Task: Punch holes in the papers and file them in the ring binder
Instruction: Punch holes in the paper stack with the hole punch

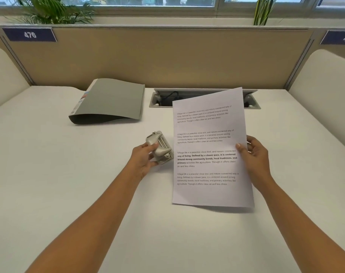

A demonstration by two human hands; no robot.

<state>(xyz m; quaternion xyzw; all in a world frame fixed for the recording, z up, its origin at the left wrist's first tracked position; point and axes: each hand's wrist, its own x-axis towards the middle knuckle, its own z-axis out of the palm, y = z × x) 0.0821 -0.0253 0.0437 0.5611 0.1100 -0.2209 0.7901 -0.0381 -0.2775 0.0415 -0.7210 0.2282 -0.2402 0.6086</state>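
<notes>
- The left grip [143, 158] is clamped on a small beige hole punch [161, 147] – thumb over the lever, fingers curled round the near side. It sits just left of the view's centre.
- Whether the hole punch rests on the white desk [69, 184] or is lifted slightly off it, I cannot tell.
- The right grip [256, 156] pinches a printed paper [207, 150] at its right edge, thumb on the printed face and fingers behind. The paper is at 3 o'clock from the hole punch, its left edge just beside the punch.
- The paper is held up off the desk, tilted, with a shadow under its lower edge. It carries four blocks of text; one sheet or several, I cannot tell.
- A grey ring binder [112, 99] lies closed and flat at 11 o'clock from the hole punch – well apart from both hands, labelled spine to the left, top cover bowed.
- An open cable tray [154, 103] is sunk into the desk at 12 o'clock, partly hidden by the paper's top.
- A beige partition [167, 56] stands behind, with a blue plate reading 476 [30, 34] at 10 o'clock.
</notes>
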